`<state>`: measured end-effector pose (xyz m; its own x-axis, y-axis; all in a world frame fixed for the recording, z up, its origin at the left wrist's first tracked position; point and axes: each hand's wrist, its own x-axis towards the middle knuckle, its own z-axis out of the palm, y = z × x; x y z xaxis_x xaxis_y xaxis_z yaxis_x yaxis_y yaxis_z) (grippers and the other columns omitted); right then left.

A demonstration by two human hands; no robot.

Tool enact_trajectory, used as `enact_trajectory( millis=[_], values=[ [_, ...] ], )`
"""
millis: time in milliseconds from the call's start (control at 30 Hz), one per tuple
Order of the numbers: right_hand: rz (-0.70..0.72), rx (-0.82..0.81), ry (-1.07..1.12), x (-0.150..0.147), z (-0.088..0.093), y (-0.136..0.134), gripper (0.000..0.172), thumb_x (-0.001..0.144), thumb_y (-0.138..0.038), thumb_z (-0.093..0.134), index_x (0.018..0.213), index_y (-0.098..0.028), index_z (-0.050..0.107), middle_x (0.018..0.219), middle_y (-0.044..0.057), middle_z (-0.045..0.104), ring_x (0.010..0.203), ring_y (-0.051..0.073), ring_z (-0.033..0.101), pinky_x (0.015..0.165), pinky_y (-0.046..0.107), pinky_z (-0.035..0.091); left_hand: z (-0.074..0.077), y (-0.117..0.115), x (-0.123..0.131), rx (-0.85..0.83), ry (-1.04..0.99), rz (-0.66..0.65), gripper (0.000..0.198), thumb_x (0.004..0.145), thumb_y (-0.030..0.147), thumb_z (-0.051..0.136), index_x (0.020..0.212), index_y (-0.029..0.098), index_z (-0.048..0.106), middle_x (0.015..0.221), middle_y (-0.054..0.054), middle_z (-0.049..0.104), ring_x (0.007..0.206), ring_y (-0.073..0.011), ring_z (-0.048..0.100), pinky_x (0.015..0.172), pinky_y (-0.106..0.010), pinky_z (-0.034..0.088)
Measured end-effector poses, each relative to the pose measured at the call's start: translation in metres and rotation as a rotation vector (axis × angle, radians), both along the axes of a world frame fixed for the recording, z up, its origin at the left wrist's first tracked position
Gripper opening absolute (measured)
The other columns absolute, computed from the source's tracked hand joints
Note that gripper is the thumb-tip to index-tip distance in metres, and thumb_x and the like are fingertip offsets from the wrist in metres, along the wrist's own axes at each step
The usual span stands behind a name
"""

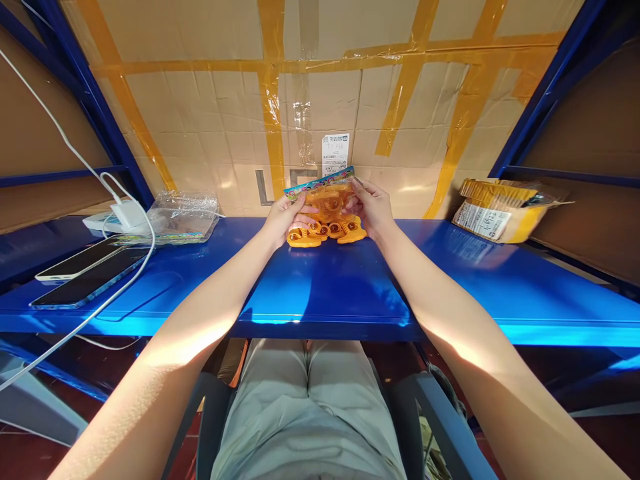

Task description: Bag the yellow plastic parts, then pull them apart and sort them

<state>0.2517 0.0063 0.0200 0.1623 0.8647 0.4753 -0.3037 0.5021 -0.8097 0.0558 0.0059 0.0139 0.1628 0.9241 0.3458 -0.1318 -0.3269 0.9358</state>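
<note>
Between my two hands is a clear plastic bag (327,198) with a colourful printed strip along its top edge. My left hand (289,215) pinches its left side, and my right hand (371,205) grips the upper right corner. Orange plastic pieces (320,233) with round dark spots sit at the lower part of the bag, just above or on the blue table. Whether all of them are inside the bag I cannot tell. Some fingers are hidden behind the plastic.
A blue metal table (330,287) spans the view, backed by a taped cardboard wall (210,120). Two phones (90,277), a white charger (127,215) with its cable and several clear bags (185,213) lie at left. At right stands a cut-open cardboard box (493,213).
</note>
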Motion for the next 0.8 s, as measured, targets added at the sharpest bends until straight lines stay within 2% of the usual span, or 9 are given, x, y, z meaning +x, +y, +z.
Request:
enact_trajectory(
  millis=[100,200,300,367,467,633,700,800],
  values=[
    [-0.026,0.057,-0.079,0.001,-0.001,0.003,0.040,0.074,-0.053,0.075,0.100,-0.023,0.070,0.076,0.001,0.074,0.088,0.024,0.075,0.072,0.035,0.062,0.003,-0.002,0.003,0.021,-0.072,0.010,0.040,0.084,0.048,0.071,0.108,0.016,0.063,0.087,-0.008,0.077,0.082,-0.0184,0.074,0.066,-0.024,0.059],
    [-0.062,0.154,-0.174,0.002,-0.002,0.004,0.046,0.073,-0.060,0.074,0.103,-0.025,0.072,0.096,0.004,0.077,0.107,0.027,0.070,0.087,0.040,0.059,0.004,-0.004,0.007,0.093,-0.127,0.045,0.032,0.084,0.044,0.072,0.102,0.017,0.067,0.092,-0.007,0.077,0.101,-0.0207,0.072,0.076,-0.025,0.058],
    [-0.098,0.253,-0.232,-0.001,-0.002,0.002,0.046,0.071,-0.062,0.075,0.101,-0.027,0.074,0.111,0.005,0.075,0.118,0.028,0.064,0.098,0.043,0.053,0.005,-0.004,0.008,0.177,-0.126,0.071,0.026,0.082,0.038,0.075,0.099,0.019,0.070,0.099,-0.006,0.077,0.115,-0.0226,0.065,0.087,-0.027,0.056],
    [-0.113,0.300,-0.267,-0.002,-0.002,0.001,0.044,0.070,-0.060,0.076,0.099,-0.027,0.075,0.116,0.004,0.073,0.123,0.029,0.061,0.102,0.044,0.051,0.005,-0.002,0.005,0.205,-0.110,0.066,0.025,0.080,0.036,0.076,0.099,0.019,0.071,0.104,-0.006,0.077,0.119,-0.0228,0.064,0.091,-0.027,0.055],
    [-0.103,0.269,-0.282,-0.002,-0.001,0.001,0.045,0.073,-0.062,0.073,0.101,-0.027,0.075,0.110,0.005,0.075,0.121,0.030,0.062,0.096,0.043,0.054,0.004,0.003,-0.002,0.164,-0.080,0.026,0.029,0.081,0.037,0.076,0.102,0.019,0.070,0.104,-0.006,0.076,0.110,-0.0213,0.068,0.087,-0.026,0.055],
    [-0.016,0.101,-0.255,0.001,-0.002,0.002,0.051,0.076,-0.066,0.069,0.106,-0.025,0.070,0.083,0.006,0.076,0.096,0.029,0.073,0.078,0.042,0.061,-0.002,0.010,-0.012,0.061,-0.038,-0.054,0.047,0.080,0.044,0.077,0.117,0.019,0.065,0.094,-0.008,0.077,0.084,-0.0191,0.075,0.080,-0.029,0.058],
    [-0.035,0.089,-0.257,0.002,-0.002,0.003,0.048,0.078,-0.064,0.068,0.106,-0.025,0.069,0.080,0.005,0.076,0.093,0.027,0.073,0.076,0.040,0.061,-0.004,0.012,-0.011,0.046,-0.021,-0.062,0.047,0.080,0.047,0.076,0.115,0.017,0.066,0.095,-0.010,0.076,0.086,-0.0207,0.074,0.080,-0.029,0.058],
    [-0.141,0.138,-0.257,0.008,0.001,0.008,0.042,0.083,-0.060,0.064,0.105,-0.024,0.068,0.084,0.005,0.075,0.095,0.025,0.072,0.079,0.039,0.060,0.000,0.018,-0.001,0.065,0.002,0.004,0.037,0.084,0.044,0.072,0.107,0.016,0.069,0.101,-0.010,0.076,0.101,-0.0232,0.071,0.081,-0.028,0.057]
  ],
)
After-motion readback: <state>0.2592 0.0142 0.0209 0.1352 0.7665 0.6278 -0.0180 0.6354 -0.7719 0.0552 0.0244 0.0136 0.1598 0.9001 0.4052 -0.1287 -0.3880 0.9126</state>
